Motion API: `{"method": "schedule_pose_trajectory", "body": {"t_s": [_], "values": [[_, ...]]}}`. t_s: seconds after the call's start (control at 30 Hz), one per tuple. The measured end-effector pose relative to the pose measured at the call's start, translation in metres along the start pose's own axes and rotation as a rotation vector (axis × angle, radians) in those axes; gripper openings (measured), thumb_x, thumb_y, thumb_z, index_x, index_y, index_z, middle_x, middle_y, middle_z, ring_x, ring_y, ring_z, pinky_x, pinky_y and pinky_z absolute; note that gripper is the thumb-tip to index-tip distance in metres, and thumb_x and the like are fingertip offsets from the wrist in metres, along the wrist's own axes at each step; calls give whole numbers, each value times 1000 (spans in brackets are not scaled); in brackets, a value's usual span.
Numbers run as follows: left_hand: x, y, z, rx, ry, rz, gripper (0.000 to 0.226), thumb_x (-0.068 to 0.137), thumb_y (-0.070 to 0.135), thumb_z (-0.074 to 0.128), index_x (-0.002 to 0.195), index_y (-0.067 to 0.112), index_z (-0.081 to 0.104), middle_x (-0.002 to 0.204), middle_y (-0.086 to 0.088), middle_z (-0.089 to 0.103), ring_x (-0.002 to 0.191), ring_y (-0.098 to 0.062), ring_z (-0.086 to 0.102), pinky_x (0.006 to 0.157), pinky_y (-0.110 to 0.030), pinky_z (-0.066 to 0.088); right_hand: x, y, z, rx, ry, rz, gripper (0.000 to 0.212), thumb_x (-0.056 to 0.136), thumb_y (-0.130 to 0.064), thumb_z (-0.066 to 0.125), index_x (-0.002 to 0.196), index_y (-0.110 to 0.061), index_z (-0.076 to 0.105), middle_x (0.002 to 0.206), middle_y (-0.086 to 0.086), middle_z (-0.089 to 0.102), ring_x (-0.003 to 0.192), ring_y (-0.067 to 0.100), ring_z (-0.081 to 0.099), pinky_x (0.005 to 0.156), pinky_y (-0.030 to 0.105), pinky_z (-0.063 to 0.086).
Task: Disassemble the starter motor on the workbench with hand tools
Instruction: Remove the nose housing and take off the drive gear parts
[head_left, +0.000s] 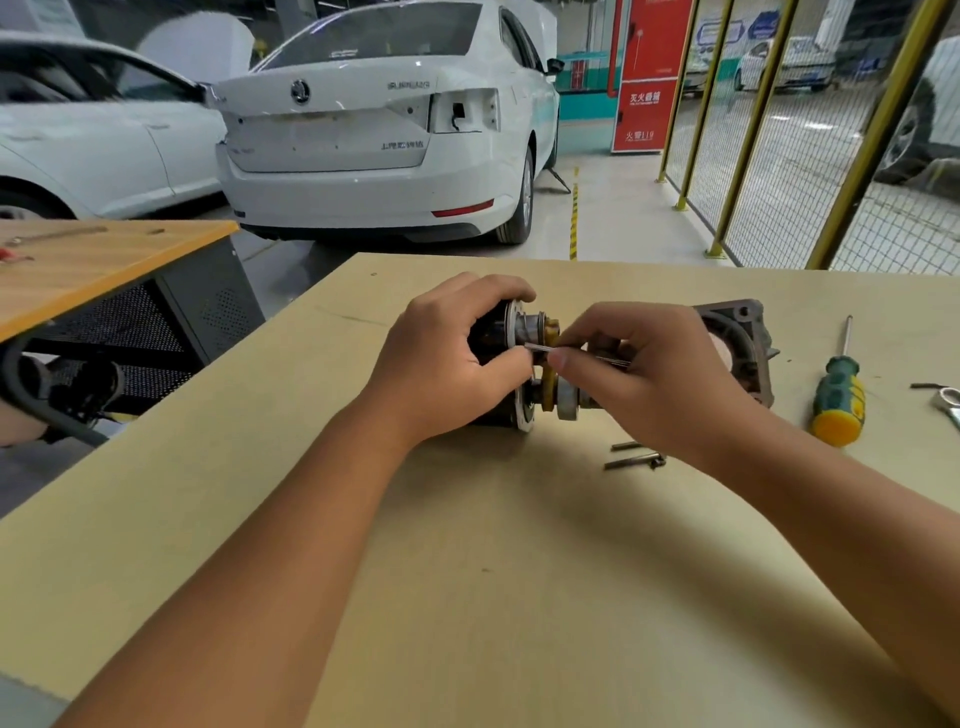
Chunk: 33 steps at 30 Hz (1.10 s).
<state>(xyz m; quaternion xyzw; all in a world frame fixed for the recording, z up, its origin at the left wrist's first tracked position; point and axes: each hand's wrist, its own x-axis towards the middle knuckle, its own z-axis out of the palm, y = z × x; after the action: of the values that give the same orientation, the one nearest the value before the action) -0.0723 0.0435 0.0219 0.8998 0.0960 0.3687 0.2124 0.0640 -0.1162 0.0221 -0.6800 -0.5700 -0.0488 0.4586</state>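
The starter motor (524, 332) lies on its side in the middle of the workbench (467, 571), a black body with a metal flange, a yellow lever and a gear on its shaft. My left hand (452, 358) grips the black body. My right hand (639, 364) pinches a thin metal pin (537, 347) at the yellow lever, and hides the shaft end. The grey end housing (737, 343) stands apart just right of my right hand.
A green and yellow screwdriver (839, 389) lies at the right, with a wrench end (948, 400) at the frame edge. Long bolts (634, 457) lie in front of the motor. A second bench (78, 260) stands left; white cars and a yellow fence are beyond.
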Motion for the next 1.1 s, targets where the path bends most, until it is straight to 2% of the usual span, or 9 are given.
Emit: {"method": "schedule_pose_trajectory", "body": {"t_s": [0.07,0.17,0.27,0.43,0.67,0.8,0.9,1.0,1.1], "values": [[-1,-4,-4,-55,-30,20,45,81,26,74,126,24,70,118,10,68,113,-7,63,99,-32,53,1,3,-1,57,-10,33,7,88,-20,77,82,-17,78,64,-2,67,59,18,60,53,33,47],[-3,-8,-8,-114,-48,32,47,80,23,78,126,23,71,118,15,67,115,1,62,100,-16,47,2,3,0,48,-19,17,11,86,-20,79,77,-14,78,62,-7,67,56,9,60,51,22,46],[-2,-7,-9,-126,-61,31,50,79,25,79,128,22,71,119,16,66,115,4,61,102,-15,46,1,1,2,13,-5,2,12,85,-19,80,75,-12,76,63,-5,67,57,9,62,52,18,44],[-2,-7,-14,-140,-100,17,54,82,22,85,133,22,69,119,18,65,114,8,59,100,-11,44,1,-2,3,-35,-18,-29,17,85,-20,80,74,-10,73,63,0,66,58,13,61,52,32,49],[-1,-9,-16,-143,-130,22,56,84,21,87,136,21,67,121,9,67,116,3,60,103,-17,46,5,-4,3,-95,-30,-81,17,85,-18,80,71,-13,71,60,-1,65,52,13,58,49,26,43],[-1,-13,-18,-147,-168,49,60,82,27,88,138,23,65,121,9,66,117,-3,61,105,-21,46,10,-8,0,-254,-47,-251,20,86,-13,77,69,-6,68,59,2,58,51,19,52,49,33,44],[0,-13,-17,-153,-177,94,50,85,26,84,132,26,68,119,10,66,115,-9,62,103,-27,48,9,-9,0,-349,-41,-321,13,86,-15,73,79,-7,68,61,1,56,52,22,50,49,38,45],[0,-12,-11,-116,-147,163,37,88,23,78,125,21,70,124,6,66,119,-16,60,104,-43,48,5,-6,3,-293,9,-284,11,86,-19,71,93,-16,63,60,-9,49,52,12,47,49,31,42],[0,-11,-7,-16,-119,175,30,91,30,72,121,25,72,136,4,60,128,-24,54,108,-49,44,5,-4,7,-143,73,-141,16,86,-25,66,92,-32,53,57,-8,50,52,11,49,48,21,37]]}}
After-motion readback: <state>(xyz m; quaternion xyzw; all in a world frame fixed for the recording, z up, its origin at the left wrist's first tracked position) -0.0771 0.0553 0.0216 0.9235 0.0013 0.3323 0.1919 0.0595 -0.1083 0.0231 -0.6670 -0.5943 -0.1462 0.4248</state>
